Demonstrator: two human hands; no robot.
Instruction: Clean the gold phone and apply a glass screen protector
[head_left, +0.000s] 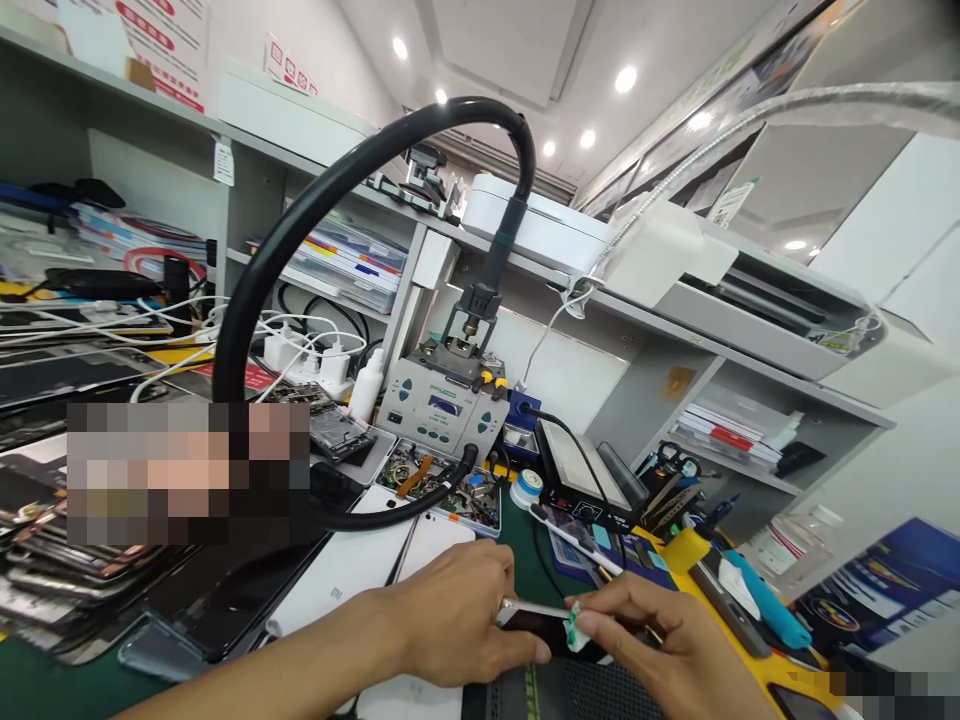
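My left hand [461,615] is closed around one end of a smartphone [531,617], thumb along the near side and fingers behind. The phone is tilted, with a silver edge and a dark face. Between thumb and fingers, my right hand [664,640] pinches a small crumpled white-and-green piece [576,630], like a scrap of wipe or film, against the phone's other end. Below the phone lies a dark perforated pad [600,690]. White Xiaomi-marked boxes [330,590] lie beside and under my left forearm.
A hot air station [446,405] with a looping black hose [251,260] stands behind. In front of it is a tray of small parts [439,490]. Stacked phone parts [75,560] fill the left. A toothbrush [570,530], a heating plate [585,460] and a clear bottle [799,540] are at right.
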